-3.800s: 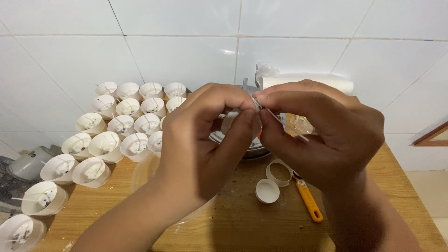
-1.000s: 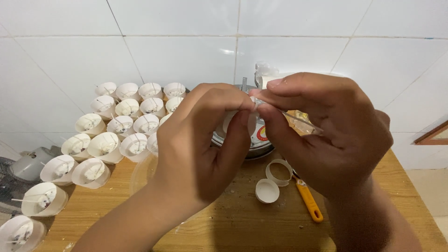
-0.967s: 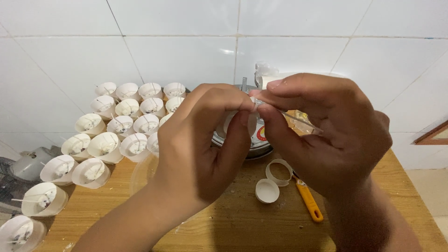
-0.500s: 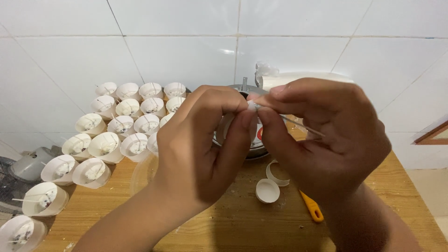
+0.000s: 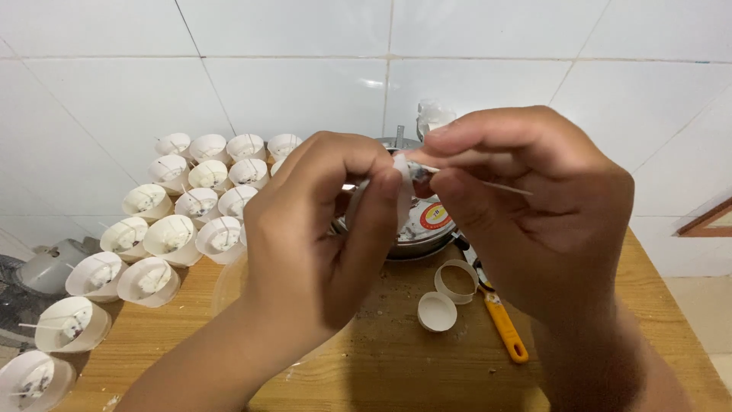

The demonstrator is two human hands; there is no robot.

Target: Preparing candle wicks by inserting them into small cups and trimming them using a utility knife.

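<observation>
My left hand [image 5: 320, 236] and my right hand [image 5: 534, 214] meet above the wooden table [image 5: 381, 366]. Between thumb and forefinger my left hand pinches a small white cup [image 5: 402, 172], mostly hidden by the fingers. A thin white wick [image 5: 488, 185] is pinched in my right hand at the cup, its free end sticking out to the right. Below the hands a small white cap [image 5: 437, 311] and a white ring-shaped cup [image 5: 455, 281] lie on the wood.
Several white cups with wicks [image 5: 175, 236] stand in rows at the left. A metal pot [image 5: 419, 229] sits against the white tiled wall behind my hands. An orange-handled tool [image 5: 505, 328] lies at the right. A grey fan base [image 5: 46, 267] is at the far left.
Both hands have risen slightly, still pinched together on the cup and wick. The wick now points more level to the right. More of the pot shows beneath them.
</observation>
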